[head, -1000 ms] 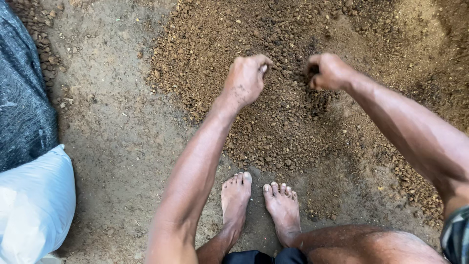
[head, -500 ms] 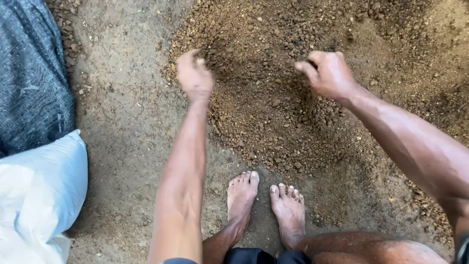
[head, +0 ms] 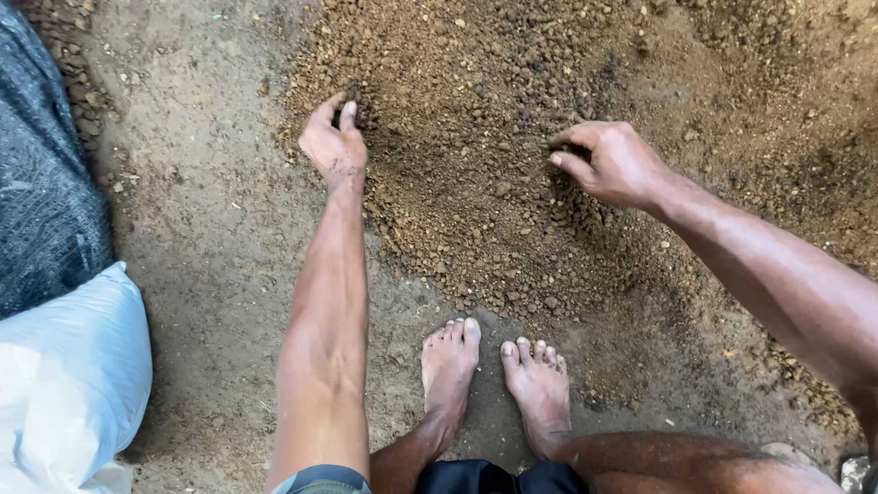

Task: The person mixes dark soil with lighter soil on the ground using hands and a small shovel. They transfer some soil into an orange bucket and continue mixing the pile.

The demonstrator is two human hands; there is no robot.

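Person squats barefoot on bare dirt ground (head: 210, 274), both arms stretched forward to a spread heap of crumbly brown soil (head: 512, 137).

Left hand (head: 334, 142): at the near-left edge of the heap, palm down, fingers held close together and slightly bent, tips pressed into the loose crumbs. Cannot tell whether any soil is caught under them.

Right hand (head: 613, 165): on the middle of the heap, fingers curled inward in a loose cup, thumb out toward the left, knuckles up. Fingertips touch the soil; grip contents hidden.

Soil heap fills the upper middle and right of the ground, coarser clods scattered along its near edge, thinning just ahead of the toes.

Two bare feet (head: 494, 375) side by side, near the heap's near edge, between the forearms.

At the left edge: grey woven sack (head: 41, 201), and below it a white sack (head: 69, 366), the two touching, well apart from the heap.
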